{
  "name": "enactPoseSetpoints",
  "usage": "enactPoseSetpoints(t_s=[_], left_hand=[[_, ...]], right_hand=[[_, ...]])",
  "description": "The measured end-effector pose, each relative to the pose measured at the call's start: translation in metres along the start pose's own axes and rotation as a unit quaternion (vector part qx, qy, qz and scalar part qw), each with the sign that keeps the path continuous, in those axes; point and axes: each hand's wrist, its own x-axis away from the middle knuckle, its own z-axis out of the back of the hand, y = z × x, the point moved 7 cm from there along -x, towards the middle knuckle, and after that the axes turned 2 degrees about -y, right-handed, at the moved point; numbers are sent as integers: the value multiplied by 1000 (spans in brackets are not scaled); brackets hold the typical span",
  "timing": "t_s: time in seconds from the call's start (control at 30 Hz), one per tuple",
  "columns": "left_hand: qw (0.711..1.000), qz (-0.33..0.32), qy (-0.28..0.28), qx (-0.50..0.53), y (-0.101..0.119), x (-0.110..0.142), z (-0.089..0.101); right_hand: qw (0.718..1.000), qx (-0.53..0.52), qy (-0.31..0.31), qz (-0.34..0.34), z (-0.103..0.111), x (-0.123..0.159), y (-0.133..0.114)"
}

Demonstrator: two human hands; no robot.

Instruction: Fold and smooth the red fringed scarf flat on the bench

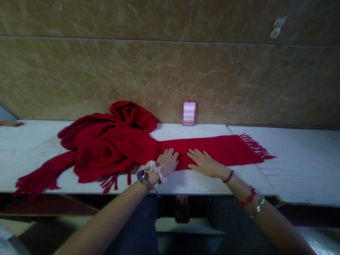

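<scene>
A red fringed scarf (225, 148) lies across the white table (292, 166). Its right end is spread flat, with the fringe pointing right. A heap of bunched red scarves (111, 141) sits to the left. My left hand (167, 161) rests on the flat scarf near the heap, fingers slightly curled and pressing down. My right hand (204, 163) lies flat on the same scarf just to the right, fingers stretched out toward the left. Both wrists carry bracelets.
A small pink and white card (189, 113) stands against the brown marble wall (170, 71) behind the scarf. A second table (305, 159) butts on at the right. A brown thing (10, 124) lies at the far left edge.
</scene>
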Motion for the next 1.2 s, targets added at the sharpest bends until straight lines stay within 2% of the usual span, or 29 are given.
enactPoseSetpoints(t_s=[0.07,0.13,0.27,0.43,0.53,0.67,0.73,0.8,0.87,1.0,1.07,1.13,1.2], left_hand=[[1000,3,-10,-8,1,-1,-3],[999,15,-37,-1,-2,-1,-8],[993,55,-105,20,-12,0,-22],[983,100,-149,38,-27,-1,-31],[987,85,-133,29,-24,-7,-24],[995,70,-58,32,-21,-20,-14],[994,70,-73,50,-24,-25,-22],[989,73,-110,64,-30,-27,-35],[987,70,-125,68,-35,-27,-42],[988,59,-128,68,-38,-24,-43],[986,60,-136,70,-37,-24,-43],[985,66,-144,72,-38,-26,-43],[983,74,-151,74,-40,-28,-44]], right_hand=[[1000,-5,15,-7,6,-4,-1],[1000,-6,18,13,8,-9,-7],[998,-1,-18,52,-1,-15,-15],[999,5,-31,-33,0,-17,8],[999,11,-21,-49,7,-25,12],[999,11,-27,29,1,-44,-8],[998,6,-41,42,-5,-50,-12],[999,4,-44,27,-7,-52,-5],[999,5,-43,-11,-7,-50,12],[990,9,-38,-136,-2,-36,62],[983,17,-29,-182,2,-31,77],[984,22,-15,-179,7,-32,75],[992,22,-1,-126,10,-39,56]])
